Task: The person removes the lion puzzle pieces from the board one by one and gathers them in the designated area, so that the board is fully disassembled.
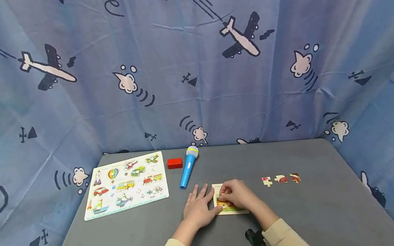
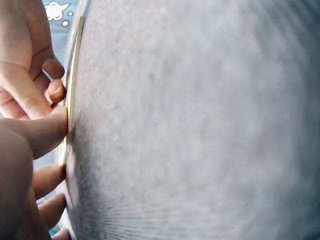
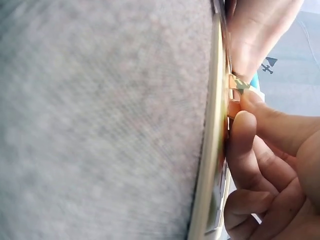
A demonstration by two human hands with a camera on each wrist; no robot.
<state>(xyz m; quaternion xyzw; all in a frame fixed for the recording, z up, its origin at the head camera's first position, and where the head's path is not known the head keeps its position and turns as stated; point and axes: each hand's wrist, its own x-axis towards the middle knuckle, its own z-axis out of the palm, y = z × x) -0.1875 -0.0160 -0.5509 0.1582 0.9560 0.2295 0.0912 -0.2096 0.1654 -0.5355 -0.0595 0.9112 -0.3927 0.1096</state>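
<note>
A small jigsaw puzzle board (image 1: 239, 211) with a pale border lies on the grey table before the person. The left hand (image 1: 199, 212) rests flat with spread fingers at the board's left side, its thumb touching the edge. Over the board, the right hand (image 1: 240, 194) pinches a puzzle piece (image 3: 240, 83) between thumb and index finger, the other fingers curled. The right hand covers much of the board's picture. Three loose puzzle pieces, the middle one (image 1: 281, 179) reddish, lie in a row to the right.
A white picture board (image 1: 126, 185) with vehicle drawings lies at the left. Beside it are a red block (image 1: 174, 163) and a blue toy microphone (image 1: 188, 168). A patterned blue curtain (image 1: 190, 77) hangs behind the grey table (image 1: 329, 205).
</note>
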